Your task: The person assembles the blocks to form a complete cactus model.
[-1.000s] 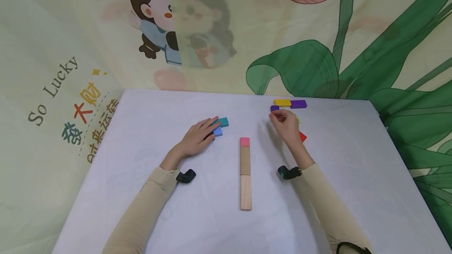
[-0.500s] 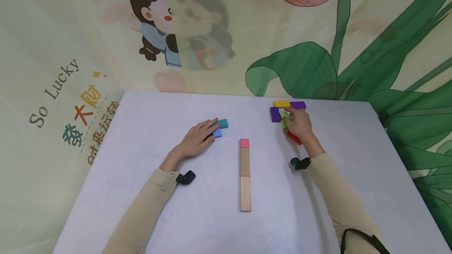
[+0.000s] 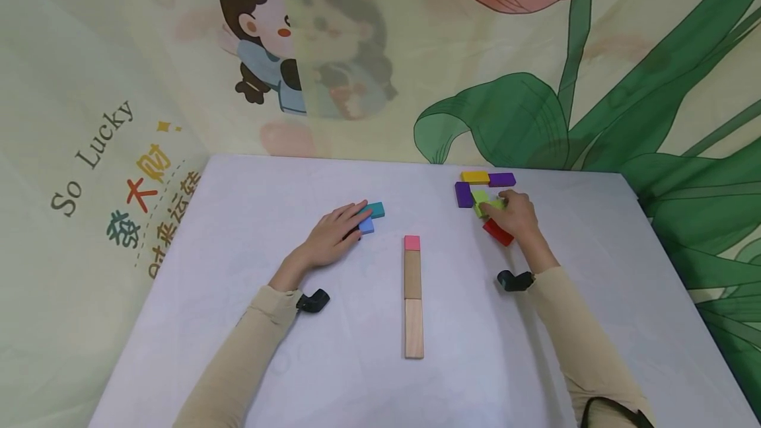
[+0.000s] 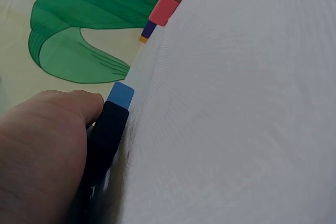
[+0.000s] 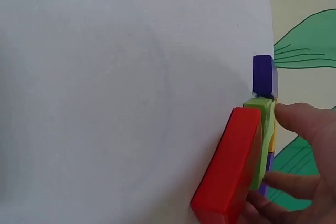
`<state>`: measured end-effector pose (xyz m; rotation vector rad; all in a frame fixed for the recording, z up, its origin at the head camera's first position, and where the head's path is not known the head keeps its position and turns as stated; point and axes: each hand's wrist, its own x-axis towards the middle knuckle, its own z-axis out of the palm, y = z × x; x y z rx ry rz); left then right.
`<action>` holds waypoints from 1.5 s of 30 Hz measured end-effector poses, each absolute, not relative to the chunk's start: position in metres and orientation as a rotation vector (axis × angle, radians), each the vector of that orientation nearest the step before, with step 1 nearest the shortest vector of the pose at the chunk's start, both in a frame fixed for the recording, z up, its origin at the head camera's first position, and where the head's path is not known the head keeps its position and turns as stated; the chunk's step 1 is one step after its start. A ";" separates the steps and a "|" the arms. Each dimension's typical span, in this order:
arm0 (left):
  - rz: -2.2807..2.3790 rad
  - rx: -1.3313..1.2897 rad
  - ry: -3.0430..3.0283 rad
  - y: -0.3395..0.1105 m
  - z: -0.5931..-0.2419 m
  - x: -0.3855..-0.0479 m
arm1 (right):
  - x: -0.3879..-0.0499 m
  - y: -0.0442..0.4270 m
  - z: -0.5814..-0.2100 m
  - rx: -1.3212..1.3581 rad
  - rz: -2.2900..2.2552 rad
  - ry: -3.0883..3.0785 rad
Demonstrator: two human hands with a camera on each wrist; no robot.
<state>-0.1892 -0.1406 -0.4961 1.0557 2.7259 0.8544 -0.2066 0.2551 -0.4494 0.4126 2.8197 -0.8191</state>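
In the head view my left hand (image 3: 329, 236) lies palm down over several blocks, fingers stretched out. A teal block (image 3: 376, 210) and a blue block (image 3: 366, 225) stick out past its fingers. Beside the thumb in the left wrist view stands a dark block (image 4: 107, 129); anything deeper under the palm is hidden. At the back right, my right hand (image 3: 520, 218) pinches a light green block (image 3: 497, 204) between thumb and fingers. Another light green piece (image 3: 479, 198) sits against its left side. A red block (image 5: 228, 166) lies slanted just in front.
Behind the right hand are a yellow block (image 3: 475, 178) and a purple block (image 3: 502, 179), with a dark purple block (image 3: 464, 195) to the left. A pink block (image 3: 412, 243) and two wooden blocks (image 3: 413, 329) form a line mid-table. A patterned cloth backs the table.
My right hand has left the dark purple block, which now lies beside the green ones, and moved right and toward me onto the light green block. The left hand stays put.
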 end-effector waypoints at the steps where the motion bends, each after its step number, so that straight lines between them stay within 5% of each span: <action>1: 0.854 1.055 2.726 -0.141 -0.496 -0.189 | -0.206 0.255 -0.448 0.434 -0.811 2.809; 9: 0.846 1.042 2.730 -0.144 -0.497 -0.189 | -0.200 0.242 -0.448 0.492 -1.052 2.922; 26: 0.856 1.036 2.724 -0.144 -0.496 -0.188 | -0.213 0.167 -0.434 -0.135 -1.577 2.494; 45: 0.834 1.016 2.735 -0.140 -0.495 -0.186 | -0.213 0.147 -0.469 -0.091 -1.511 2.434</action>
